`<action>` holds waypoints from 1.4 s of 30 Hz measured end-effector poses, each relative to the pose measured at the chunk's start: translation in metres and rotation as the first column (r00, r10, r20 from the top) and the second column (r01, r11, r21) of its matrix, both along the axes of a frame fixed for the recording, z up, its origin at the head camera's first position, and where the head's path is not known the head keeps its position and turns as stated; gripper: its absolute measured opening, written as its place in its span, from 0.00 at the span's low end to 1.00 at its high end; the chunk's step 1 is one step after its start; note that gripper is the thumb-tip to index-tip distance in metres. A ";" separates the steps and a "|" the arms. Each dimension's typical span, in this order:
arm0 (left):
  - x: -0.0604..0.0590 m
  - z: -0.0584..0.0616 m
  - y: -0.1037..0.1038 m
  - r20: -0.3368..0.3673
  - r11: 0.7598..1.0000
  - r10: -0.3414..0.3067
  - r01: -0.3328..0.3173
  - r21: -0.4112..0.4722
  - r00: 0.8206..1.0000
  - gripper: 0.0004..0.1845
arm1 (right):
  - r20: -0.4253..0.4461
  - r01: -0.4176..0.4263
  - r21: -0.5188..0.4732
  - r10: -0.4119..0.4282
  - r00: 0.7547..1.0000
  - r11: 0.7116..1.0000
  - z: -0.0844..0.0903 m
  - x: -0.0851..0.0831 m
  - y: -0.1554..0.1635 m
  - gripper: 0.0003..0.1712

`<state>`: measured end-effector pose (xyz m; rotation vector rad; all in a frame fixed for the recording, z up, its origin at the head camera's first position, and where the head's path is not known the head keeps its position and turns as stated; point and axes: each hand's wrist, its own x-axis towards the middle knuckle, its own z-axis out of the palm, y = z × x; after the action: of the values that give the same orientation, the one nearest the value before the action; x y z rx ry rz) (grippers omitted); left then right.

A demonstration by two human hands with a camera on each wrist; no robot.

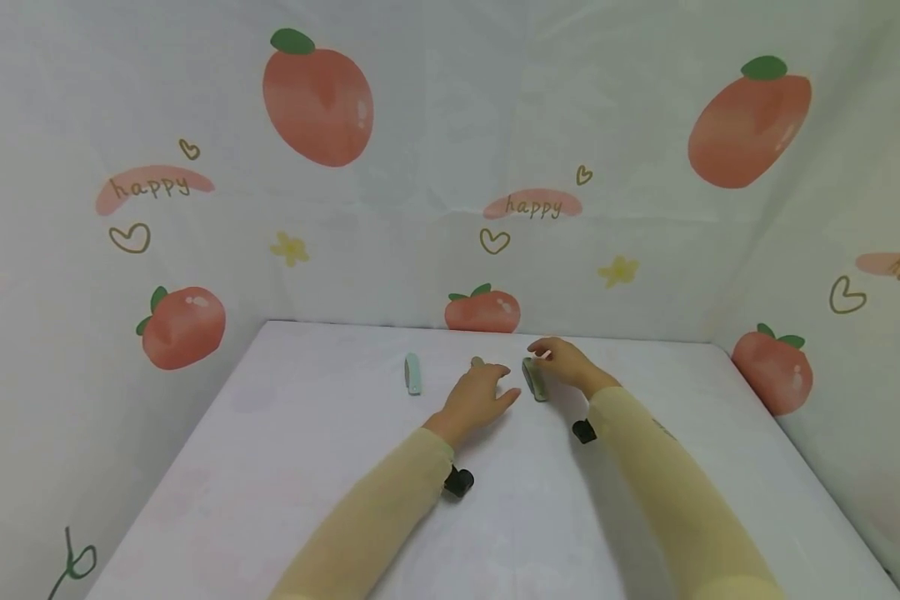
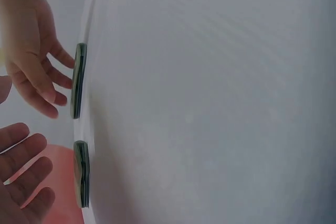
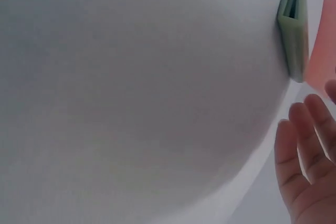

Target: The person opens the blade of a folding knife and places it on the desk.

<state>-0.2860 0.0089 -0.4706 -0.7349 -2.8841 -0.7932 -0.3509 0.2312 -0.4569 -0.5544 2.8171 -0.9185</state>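
Note:
My right hand (image 1: pixel 549 357) hovers with relaxed fingers over the far end of a small green clip-like piece (image 1: pixel 535 380) lying on the white table (image 1: pixel 307 467). From the left wrist view its fingertips (image 2: pixel 55 97) come right up to that piece (image 2: pixel 78 80); contact is unclear. In the right wrist view the green piece (image 3: pixel 294 31) lies apart from the fingers (image 3: pixel 302 166). My left hand (image 1: pixel 487 390) rests open on the table just left of it, holding nothing. A beige piece (image 1: pixel 477 362) peeks out behind its fingers, and a second slim piece (image 2: pixel 81 174) lies by the left fingers (image 2: pixel 23 174).
A pale blue piece (image 1: pixel 413 372) lies further left on the table. Cloth walls printed with peaches (image 1: pixel 482 312) enclose the table at the back and both sides. Yellow sleeves and black wrist cameras (image 1: pixel 458 481) sit over the near half.

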 end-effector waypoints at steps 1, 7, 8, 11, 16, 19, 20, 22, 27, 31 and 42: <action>0.000 0.000 0.002 0.006 1.000 -0.008 0.008 0.000 1.000 0.26 | 0.006 -0.003 0.014 0.003 1.000 1.000 -0.002 0.000 0.000 0.19; 0.005 -0.003 0.006 0.034 0.999 -0.019 0.020 -0.034 0.999 0.25 | 0.074 -0.025 0.082 0.019 0.997 0.996 -0.019 -0.009 -0.007 0.21; 0.006 -0.003 0.006 0.038 0.999 -0.017 0.018 -0.038 0.999 0.25 | 0.080 -0.030 0.091 0.023 0.997 0.995 -0.021 -0.010 -0.008 0.21; 0.005 -0.003 0.008 0.026 0.999 -0.018 0.019 -0.050 0.999 0.25 | 0.098 -0.010 0.120 -0.002 0.995 0.993 -0.019 -0.008 -0.009 0.20; 0.000 -0.003 0.018 0.017 0.995 -0.026 0.028 -0.093 1.000 0.24 | 0.156 0.075 0.141 -0.097 0.983 0.987 -0.008 0.000 -0.009 0.20; -0.003 -0.004 0.024 -0.009 0.993 -0.041 0.040 -0.109 0.999 0.24 | 0.159 0.100 0.141 -0.122 0.980 0.985 -0.006 0.002 -0.010 0.20; -0.003 -0.004 0.026 -0.018 0.992 -0.047 0.044 -0.121 0.999 0.24 | 0.157 0.104 0.142 -0.126 0.979 0.984 -0.006 0.003 -0.010 0.20; -0.003 -0.003 0.030 -0.032 0.988 -0.059 0.053 -0.144 0.998 0.24 | 0.155 0.108 0.145 -0.130 0.979 0.984 -0.005 0.004 -0.010 0.20; -0.003 -0.001 0.037 -0.015 0.976 -0.032 0.028 -0.218 0.999 0.23 | 0.168 0.096 0.160 -0.123 0.978 0.982 -0.006 0.002 -0.009 0.21; -0.005 -0.004 0.041 0.007 0.970 -0.001 0.003 -0.242 1.000 0.23 | 0.164 0.100 0.169 -0.128 0.978 0.981 -0.007 0.001 -0.008 0.22; -0.003 -0.002 0.045 0.028 0.960 0.026 -0.018 -0.279 0.999 0.21 | 0.179 0.095 0.149 -0.121 0.976 0.984 -0.003 0.005 -0.006 0.18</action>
<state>-0.2887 0.0543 -0.4722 -0.7167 -3.0637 -0.4005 -0.3460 0.2251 -0.4598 -0.2826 2.7337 -0.7393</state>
